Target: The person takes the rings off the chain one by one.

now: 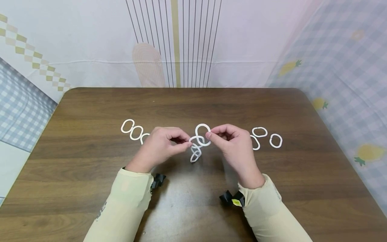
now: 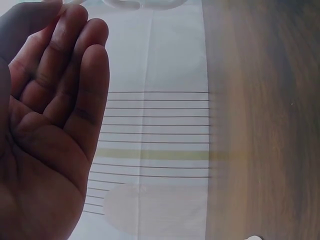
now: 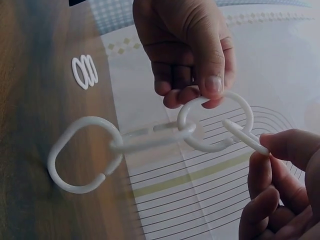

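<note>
Several white plastic chain links hang joined between both hands. My left hand point(image 1: 160, 145) pinches one link point(image 3: 250, 110) between thumb and fingers. Through that link passes another link point(image 3: 246, 136), which my right hand point(image 1: 237, 151) pinches at its edge. Below the left hand's link hang two more, the lowest a wide oval link point(image 3: 52, 155) with a small gap in its rim. In the left wrist view, the left palm point(image 2: 50, 120) faces the camera, and only the lower edges of links point(image 2: 122, 4) show at the top.
Three loose white links point(image 1: 122, 127) lie in a row on the brown wooden table point(image 1: 75, 168), left of the hands. Three more links point(image 1: 281, 141) lie to the right, one partly behind the right hand. A patterned cloth point(image 1: 248, 40) hangs behind the table.
</note>
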### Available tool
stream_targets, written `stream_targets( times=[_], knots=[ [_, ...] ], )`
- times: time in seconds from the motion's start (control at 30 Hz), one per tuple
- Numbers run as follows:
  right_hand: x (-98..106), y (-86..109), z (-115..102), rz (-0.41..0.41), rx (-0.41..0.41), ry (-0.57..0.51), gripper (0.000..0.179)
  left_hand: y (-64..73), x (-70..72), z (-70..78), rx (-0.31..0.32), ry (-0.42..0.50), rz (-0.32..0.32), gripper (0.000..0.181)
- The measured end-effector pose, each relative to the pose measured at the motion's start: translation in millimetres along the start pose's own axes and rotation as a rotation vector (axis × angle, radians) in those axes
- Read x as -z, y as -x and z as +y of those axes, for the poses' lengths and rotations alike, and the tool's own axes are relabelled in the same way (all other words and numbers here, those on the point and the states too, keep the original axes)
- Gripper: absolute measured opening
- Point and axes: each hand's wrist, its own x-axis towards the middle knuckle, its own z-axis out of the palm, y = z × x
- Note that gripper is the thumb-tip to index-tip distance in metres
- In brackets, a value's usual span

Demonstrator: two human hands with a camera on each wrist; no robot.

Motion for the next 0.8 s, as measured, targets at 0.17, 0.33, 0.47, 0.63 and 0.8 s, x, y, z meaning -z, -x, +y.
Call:
stream_targets(
  times=[0.17,0.33,0.47,0.63,0.8],
  knots=[
    [0.5,-1.1,1.0,-0.015,-0.019,0.012,0.012,1.1,3.0,0.3,0.018,0.0,-0.001,0.008],
    [0.8,-2.4,3.0,-0.018,-0.031,0.024,0.012,1.8,5.5,-1.2,0.035,-0.005,-0.004,0.009],
    [0.9,-3.2,4.0,-0.015,-0.037,0.025,0.012,2.2,6.6,-3.0,0.04,-0.01,0.0,0.009],
    [1.5,-3.8,4.4,-0.013,-0.049,0.035,0.012,2.1,7.9,-4.3,0.027,-0.019,0.008,0.007],
    [2.2,-5.0,4.9,-0.016,-0.058,0.035,0.013,1.7,9.0,-4.6,0.017,-0.017,0.013,0.006]
  ],
)
